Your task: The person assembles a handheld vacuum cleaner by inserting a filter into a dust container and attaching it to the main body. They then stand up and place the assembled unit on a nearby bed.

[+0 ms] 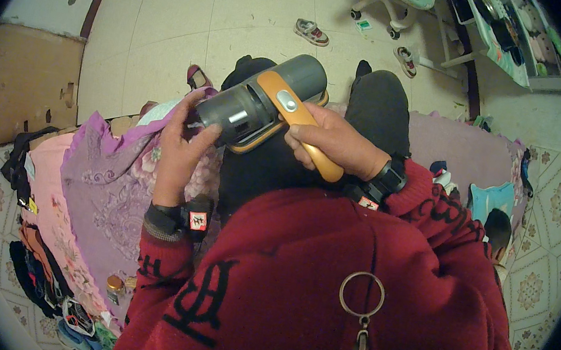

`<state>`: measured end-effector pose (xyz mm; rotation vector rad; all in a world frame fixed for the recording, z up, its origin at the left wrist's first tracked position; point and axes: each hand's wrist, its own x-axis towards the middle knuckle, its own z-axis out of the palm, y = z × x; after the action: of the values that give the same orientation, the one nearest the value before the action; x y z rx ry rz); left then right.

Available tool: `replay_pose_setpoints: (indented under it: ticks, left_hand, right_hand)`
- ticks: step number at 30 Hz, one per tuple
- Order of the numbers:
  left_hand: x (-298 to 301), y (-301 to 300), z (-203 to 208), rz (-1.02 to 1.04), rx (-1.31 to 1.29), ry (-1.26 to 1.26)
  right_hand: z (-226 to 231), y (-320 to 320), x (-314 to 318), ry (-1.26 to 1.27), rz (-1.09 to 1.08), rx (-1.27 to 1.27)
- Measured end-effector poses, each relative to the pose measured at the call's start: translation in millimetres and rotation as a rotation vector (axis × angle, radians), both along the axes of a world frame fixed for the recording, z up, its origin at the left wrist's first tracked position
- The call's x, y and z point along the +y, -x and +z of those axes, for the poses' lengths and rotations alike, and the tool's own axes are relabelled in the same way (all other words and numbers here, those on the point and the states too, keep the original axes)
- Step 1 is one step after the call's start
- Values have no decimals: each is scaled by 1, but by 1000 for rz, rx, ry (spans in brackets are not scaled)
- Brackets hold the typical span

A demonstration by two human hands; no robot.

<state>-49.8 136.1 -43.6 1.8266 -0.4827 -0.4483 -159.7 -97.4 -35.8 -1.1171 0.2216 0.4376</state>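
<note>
A handheld vacuum cleaner (238, 112) lies slantwise above my lap, with a grey body, a smoky see-through dust cup and an orange handle. My right hand (338, 142) is wrapped round the handle, near its lower part. At the other end, my left hand (184, 144) grips the tip of the dust cup, thumb on the near side and fingers round the far side. Part of the cup's end is hidden by those fingers. Under the cleaner are my dark trousers (383, 110).
I sit on a bed edge with a purple patterned cover (105, 218). A shoe (311, 32) and another shoe (406, 62) lie on the tiled floor (180, 21). A wheeled chair (387, 2) and a cluttered rack (514, 35) stand ahead right. Clothes (38, 266) lie at left.
</note>
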Motion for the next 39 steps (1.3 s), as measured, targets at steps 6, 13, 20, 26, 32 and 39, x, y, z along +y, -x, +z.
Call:
replay_pose_setpoints:
  ticks: [6, 13, 20, 26, 32, 39]
  left_hand:
    - [-6, 9, 0, -112, -137, -66]
    - [-3, 17, -9, -48, 5, 30]
    - [-6, 17, -2, -41, -34, -11]
    - [-11, 18, -2, -74, -338, -131]
    - [-9, 19, -6, -17, -37, 56]
    - [-8, 18, -1, -36, -9, -23]
  right_hand:
    - [2, 2, 0, -25, -16, 3]
    - [2, 2, 0, -26, -2, 14]
    - [2, 3, 1, -51, -14, 23]
    - [3, 2, 1, -38, -16, 23]
    - [3, 2, 1, -56, -15, 46]
    - [0, 2, 1, -33, -15, 68]
